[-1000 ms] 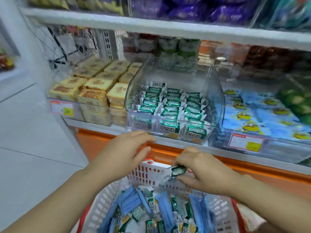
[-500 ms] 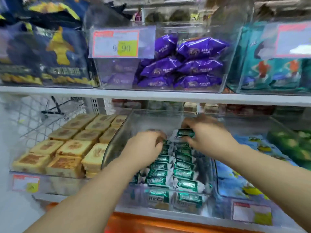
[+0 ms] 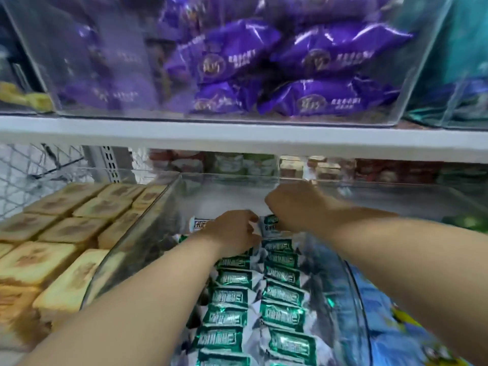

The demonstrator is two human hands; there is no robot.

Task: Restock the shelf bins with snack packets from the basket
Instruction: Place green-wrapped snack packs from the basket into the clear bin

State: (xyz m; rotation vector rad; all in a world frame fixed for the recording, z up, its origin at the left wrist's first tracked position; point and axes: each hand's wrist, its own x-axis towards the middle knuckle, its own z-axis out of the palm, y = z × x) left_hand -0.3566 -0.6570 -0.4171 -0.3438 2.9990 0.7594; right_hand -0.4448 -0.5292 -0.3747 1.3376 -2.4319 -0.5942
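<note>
Clear bin (image 3: 148, 233) holds green packets (image 3: 284, 291); right hand (image 3: 293, 204) fingers pinch a packet (image 3: 270, 221), left hand (image 3: 232, 231) unclear.

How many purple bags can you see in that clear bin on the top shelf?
4 purple bags plainly: upper left, upper right, lower left, lower right. More purple shows blurred at the bin's left and cut off at the top, so others are likely hidden.

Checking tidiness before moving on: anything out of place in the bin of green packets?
Mostly tidy: the green packets lie in two neat rows in the clear bin. Only the rear packet, beside the left hand, shows a white face, not green.
</note>
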